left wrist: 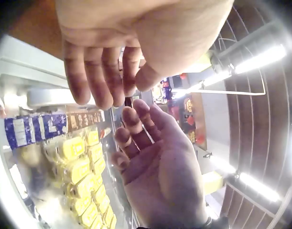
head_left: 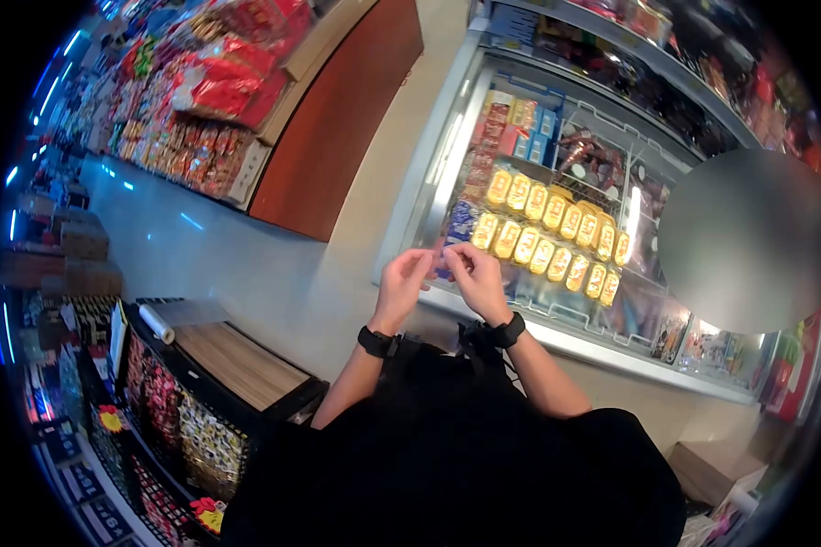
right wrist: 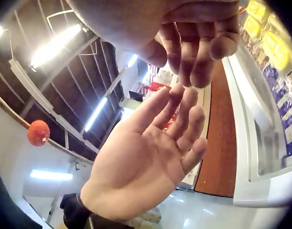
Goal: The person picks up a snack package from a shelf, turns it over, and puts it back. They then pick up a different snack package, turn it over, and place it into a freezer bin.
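My left hand [head_left: 405, 290] and right hand [head_left: 477, 282] meet fingertip to fingertip over the near left corner of the chest freezer [head_left: 556, 324]. Between them is a small, dark reddish sliver [left wrist: 128, 102], pinched at the tips of thumbs and forefingers; its kind cannot be told at this size. The other fingers of both hands are loosely bent. Just beyond the hands, blue packets [head_left: 462, 221] lie in the freezer. Rows of gold-yellow wrapped packs [head_left: 532, 246] stretch to the right of these.
Red and blue boxes [head_left: 529, 132] and a wire basket [head_left: 643, 137] fill the freezer's far part. Left across the aisle stands a reddish-brown counter [head_left: 337, 118] heaped with packaged goods. A wood-topped display [head_left: 237, 365] with a plastic roll [head_left: 157, 324] stands at lower left.
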{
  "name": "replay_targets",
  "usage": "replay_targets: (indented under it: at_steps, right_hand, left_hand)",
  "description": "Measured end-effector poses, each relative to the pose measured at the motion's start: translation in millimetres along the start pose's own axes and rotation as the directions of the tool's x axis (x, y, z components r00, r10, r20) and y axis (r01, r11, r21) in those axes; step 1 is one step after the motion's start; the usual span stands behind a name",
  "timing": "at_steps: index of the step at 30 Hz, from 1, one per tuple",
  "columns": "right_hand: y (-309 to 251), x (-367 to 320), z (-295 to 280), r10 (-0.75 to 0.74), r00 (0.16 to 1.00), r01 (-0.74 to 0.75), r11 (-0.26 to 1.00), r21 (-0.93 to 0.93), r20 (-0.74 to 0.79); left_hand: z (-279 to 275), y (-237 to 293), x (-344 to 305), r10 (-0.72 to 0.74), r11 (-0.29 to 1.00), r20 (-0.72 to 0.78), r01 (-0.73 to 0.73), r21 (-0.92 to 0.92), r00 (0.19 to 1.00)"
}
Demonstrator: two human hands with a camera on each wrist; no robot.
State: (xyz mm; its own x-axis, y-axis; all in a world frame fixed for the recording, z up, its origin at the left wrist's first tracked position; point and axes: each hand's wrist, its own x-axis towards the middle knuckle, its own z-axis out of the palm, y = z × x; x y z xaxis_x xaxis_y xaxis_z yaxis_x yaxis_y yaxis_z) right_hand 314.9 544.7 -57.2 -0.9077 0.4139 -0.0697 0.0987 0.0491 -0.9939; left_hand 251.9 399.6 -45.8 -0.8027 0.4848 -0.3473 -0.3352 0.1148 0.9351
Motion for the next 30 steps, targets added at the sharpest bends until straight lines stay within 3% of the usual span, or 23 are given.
replay_targets:
  at_steps: [5,11,20,26,30]
  right_hand:
    - [-20,-2,72,0.019,0.986,-0.014,0.999,-0.029,0.167]
    - [-36,-11,196,0.047,0.933,-0.039,0.999,-0.030,0.356]
    - [-50,-14,351,0.020,0.822,0.007,0.999,-0.046,0.568]
    - [-63,-5,419,-0.002,0.728,0.069,0.995,-0.070,0.686]
    - [-60,9,458,0.028,0.673,0.019,0.998,-0.056,0.739]
  left_hand:
    - [-71,0,-20,0.071,0.993,-0.078,-0.078,-0.090,0.994]
    - [-192,-5,-50,0.077,0.974,-0.301,-0.136,-0.180,0.950]
    - [-339,-24,-107,0.044,0.966,-0.613,-0.191,-0.176,0.789]
    - [-391,-52,-131,-0.036,0.949,-0.750,-0.212,-0.233,0.661]
    - [-420,-49,-135,-0.075,0.938,-0.805,-0.232,-0.257,0.588]
